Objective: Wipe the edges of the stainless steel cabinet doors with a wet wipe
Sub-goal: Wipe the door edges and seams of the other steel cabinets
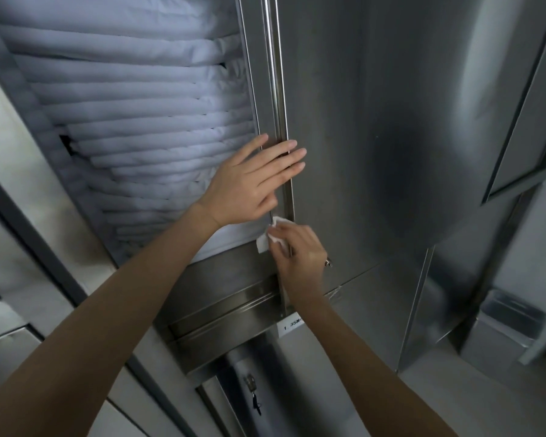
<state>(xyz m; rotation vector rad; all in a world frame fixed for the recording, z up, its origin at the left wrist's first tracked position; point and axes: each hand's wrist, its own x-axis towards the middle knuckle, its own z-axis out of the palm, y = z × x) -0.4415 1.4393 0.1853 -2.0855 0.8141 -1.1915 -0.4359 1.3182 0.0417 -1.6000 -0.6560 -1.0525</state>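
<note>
Step in hand: wiping the left edge of the door [375, 137], near its bottom corner. My right hand [300, 250] pinches the wipe [264, 240] with curled fingers and presses it to that edge. My left hand [249, 181] lies flat just above, fingers straight, steadying the door. Judgement: 1 edge is under way. The next move calls for firm, even pressure along the edge.

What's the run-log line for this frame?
phase: wiping | left hand: flat on door edge | right hand: holds wet wipe against lower edge | interior: folded white linens stacked
</note>
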